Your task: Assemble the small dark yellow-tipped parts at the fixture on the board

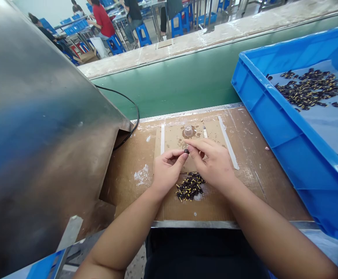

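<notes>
Between the fingertips of both hands is a small dark, rounded part (186, 151). My left hand (169, 166) pinches it from the left with thumb and forefinger. My right hand (212, 161) meets it from the other side, its thumb and forefinger closed at the part; whether a thin tool is also in those fingers I cannot make out. Just below the hands lies a pile of small black and yellow pieces (189, 188) on the brown board. Beyond the fingertips stands a small clear cup (188, 130) on a stained cardboard sheet (173, 133).
A thin pen-like tool (205, 131) lies right of the cup. At right stands a large blue bin (290, 135) holding many black and yellow pieces (311, 87). A metal housing (47, 116) rises at left, with a black cable (128, 99) behind it. People sit at tables beyond the ledge (145, 54).
</notes>
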`<state>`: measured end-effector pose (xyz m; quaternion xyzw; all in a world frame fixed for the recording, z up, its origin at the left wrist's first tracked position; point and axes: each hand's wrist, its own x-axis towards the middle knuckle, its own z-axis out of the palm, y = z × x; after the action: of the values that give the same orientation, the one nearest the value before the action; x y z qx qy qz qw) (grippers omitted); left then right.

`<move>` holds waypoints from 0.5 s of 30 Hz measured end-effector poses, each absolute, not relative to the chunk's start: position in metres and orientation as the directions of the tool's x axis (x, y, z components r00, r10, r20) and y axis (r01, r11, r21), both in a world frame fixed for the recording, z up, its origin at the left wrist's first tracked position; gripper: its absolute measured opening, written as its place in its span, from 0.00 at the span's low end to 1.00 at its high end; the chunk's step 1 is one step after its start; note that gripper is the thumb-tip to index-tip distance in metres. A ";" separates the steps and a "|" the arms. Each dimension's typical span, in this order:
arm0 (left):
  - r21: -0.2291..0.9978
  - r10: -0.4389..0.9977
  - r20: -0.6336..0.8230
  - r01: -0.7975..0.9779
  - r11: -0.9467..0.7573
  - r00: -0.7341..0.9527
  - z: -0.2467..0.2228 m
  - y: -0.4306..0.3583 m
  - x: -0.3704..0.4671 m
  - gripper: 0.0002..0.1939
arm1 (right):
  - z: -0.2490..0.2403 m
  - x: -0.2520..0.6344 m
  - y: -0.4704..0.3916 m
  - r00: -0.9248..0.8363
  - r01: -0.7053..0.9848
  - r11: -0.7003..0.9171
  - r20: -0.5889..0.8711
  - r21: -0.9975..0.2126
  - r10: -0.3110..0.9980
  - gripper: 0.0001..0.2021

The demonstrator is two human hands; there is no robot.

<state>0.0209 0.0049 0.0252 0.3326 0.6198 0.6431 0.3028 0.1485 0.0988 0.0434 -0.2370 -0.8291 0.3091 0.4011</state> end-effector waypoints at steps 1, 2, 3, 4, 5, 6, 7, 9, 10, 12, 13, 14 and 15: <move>0.998 0.802 0.059 0.030 -0.050 -0.594 0.024 0.005 0.021 0.10 | 0.043 0.149 0.099 -0.567 0.140 0.693 0.516 -0.707 0.642 0.12; 0.998 0.803 0.068 0.044 -0.052 -0.592 0.024 0.005 0.021 0.10 | 0.041 0.149 0.100 -0.569 0.136 0.687 0.512 -0.714 0.644 0.11; 0.997 0.804 0.077 0.062 -0.050 -0.590 0.023 0.005 0.020 0.10 | 0.040 0.148 0.100 -0.569 0.132 0.679 0.506 -0.722 0.648 0.11; 0.995 0.805 0.088 0.084 -0.048 -0.587 0.023 0.005 0.021 0.10 | 0.038 0.147 0.102 -0.570 0.128 0.669 0.498 -0.732 0.654 0.11; 0.993 0.805 0.099 0.111 -0.041 -0.585 0.024 0.005 0.021 0.09 | 0.037 0.146 0.103 -0.569 0.118 0.657 0.491 -0.745 0.660 0.10; 0.989 0.806 0.111 0.144 -0.032 -0.581 0.025 0.005 0.021 0.09 | 0.037 0.144 0.105 -0.565 0.101 0.640 0.485 -0.762 0.667 0.10; 0.983 0.805 0.125 0.182 -0.021 -0.581 0.026 0.004 0.021 0.09 | 0.038 0.144 0.106 -0.555 0.074 0.612 0.478 -0.787 0.681 0.11; 0.967 0.793 0.145 0.256 0.014 -0.591 0.029 0.002 0.022 0.09 | 0.044 0.150 0.107 -0.519 -0.027 0.513 0.451 -0.858 0.726 0.13; 0.956 0.783 0.151 0.292 0.040 -0.604 0.030 0.000 0.022 0.10 | 0.049 0.158 0.104 -0.495 -0.091 0.455 0.437 -0.886 0.751 0.14; 0.930 0.757 0.152 0.350 0.108 -0.636 0.030 -0.003 0.021 0.11 | 0.060 0.184 0.093 -0.445 -0.188 0.383 0.426 -0.904 0.788 0.15; 0.917 0.734 0.158 0.373 0.138 -0.661 0.029 -0.004 0.021 0.12 | 0.064 0.202 0.083 -0.418 -0.200 0.396 0.443 -0.896 0.793 0.15; 0.908 0.716 0.159 0.386 0.165 -0.680 0.028 -0.005 0.020 0.13 | 0.068 0.222 0.072 -0.388 -0.176 0.446 0.478 -0.878 0.788 0.16; 0.902 0.686 0.168 0.391 0.184 -0.708 0.026 -0.004 0.019 0.13 | 0.071 0.245 0.058 -0.354 -0.115 0.523 0.526 -0.845 0.773 0.18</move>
<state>0.0189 -0.0044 0.0259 0.3559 0.7567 0.5306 0.1388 0.2448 0.0580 0.0713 -0.2344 -0.7024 0.4286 0.5177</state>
